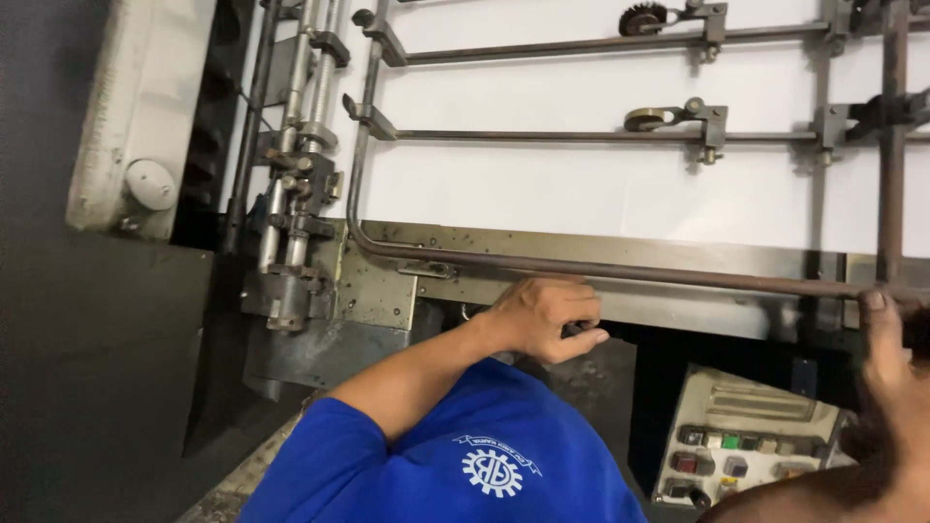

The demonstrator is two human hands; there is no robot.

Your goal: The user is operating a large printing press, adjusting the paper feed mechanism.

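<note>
Two hands work at the front edge of a large machine. The right hand (pixel 886 334) hooks over a long rusty brown metal rod (pixel 620 268), fingers (pixel 875 308) wrapped on it near the frame's right side. The left hand (pixel 542 315), on a blue-sleeved arm (pixel 426 426), is clenched around a small dark part just under the worn brass-coloured metal plate (pixel 542 244). Beyond the rod lies a white paper sheet (pixel 581 184) beneath thin bars carrying small wheels (pixel 644 118). A grey control panel with coloured buttons (pixel 741 450) sits below right.
</note>
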